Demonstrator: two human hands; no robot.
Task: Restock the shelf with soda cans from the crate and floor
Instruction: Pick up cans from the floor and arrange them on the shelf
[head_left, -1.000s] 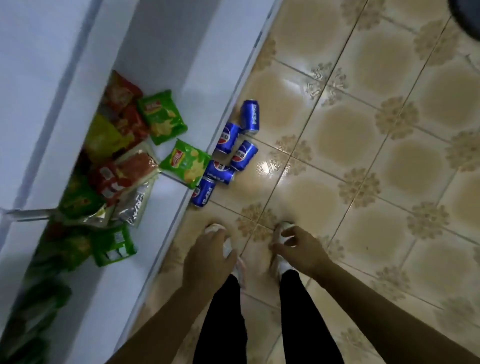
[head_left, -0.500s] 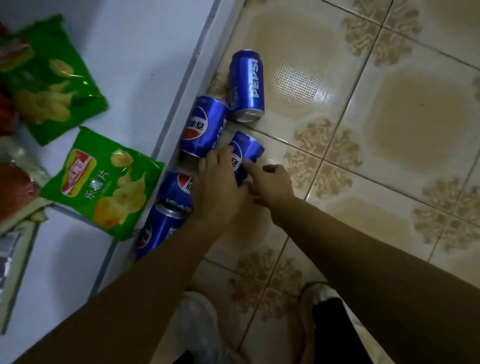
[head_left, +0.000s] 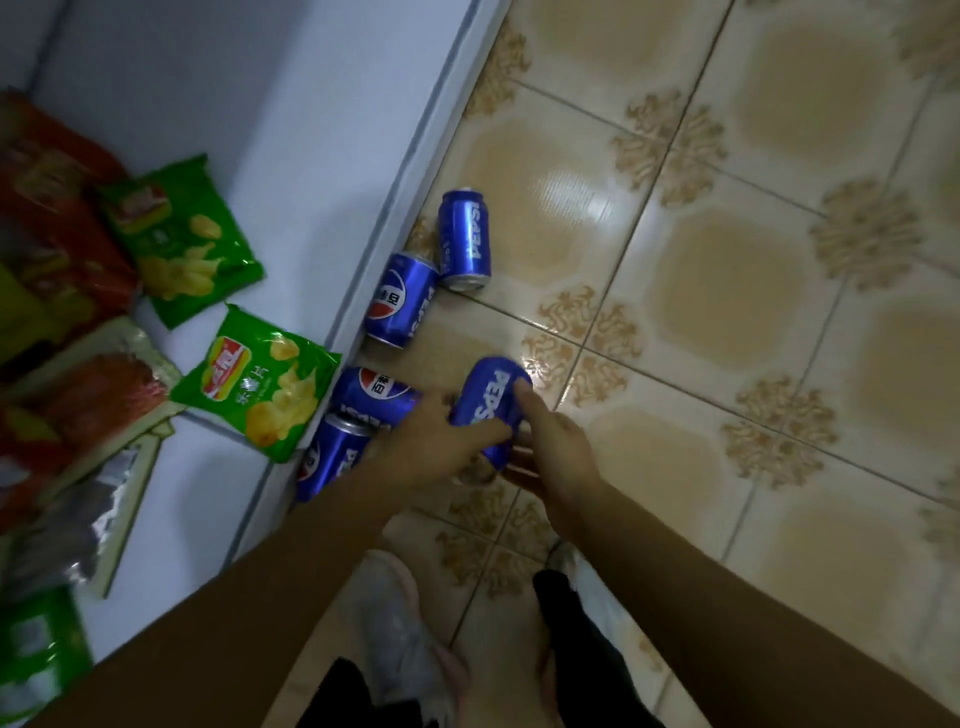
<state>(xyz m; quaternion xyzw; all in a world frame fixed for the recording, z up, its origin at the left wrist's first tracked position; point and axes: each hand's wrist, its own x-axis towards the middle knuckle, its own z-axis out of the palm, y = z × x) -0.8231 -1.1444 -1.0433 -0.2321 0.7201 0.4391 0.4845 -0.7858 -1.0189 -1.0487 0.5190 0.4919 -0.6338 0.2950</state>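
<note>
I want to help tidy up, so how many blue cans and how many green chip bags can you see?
Blue metal soda cans: 5, four lying on the tiled floor, one held by the left hand and right hand.
Green plastic chip bags: 2, on the white shelf.
Total: 7.
The blurred green pack is not counted.

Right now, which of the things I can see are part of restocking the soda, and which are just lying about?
For the job:
held can, gripped by left hand and right hand
white shelf
four floor cans along its edge

Just lying about:
green chip bags on the shelf
red snack bags beside them
</note>
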